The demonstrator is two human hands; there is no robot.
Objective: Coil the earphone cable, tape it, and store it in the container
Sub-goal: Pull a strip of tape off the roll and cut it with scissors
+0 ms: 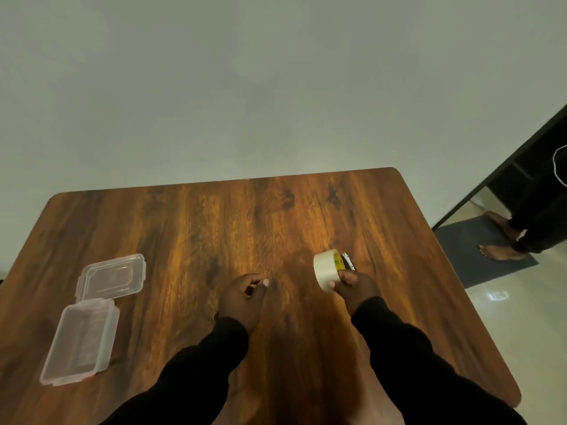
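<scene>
While taping: my right hand [352,285] grips the tape roll [326,269]; left hand [245,297] pinched shut, contents unclear.
Left: storing in open container [78,342].

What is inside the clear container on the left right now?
Nothing visible: the open container looks empty through its clear walls, its lid lying apart just beyond it. No earphone cable shows there; the left hand is curled, hiding whatever it may hold.

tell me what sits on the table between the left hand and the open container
Nothing: in the head view, bare wood of the table runs from the left hand to the container.
</scene>
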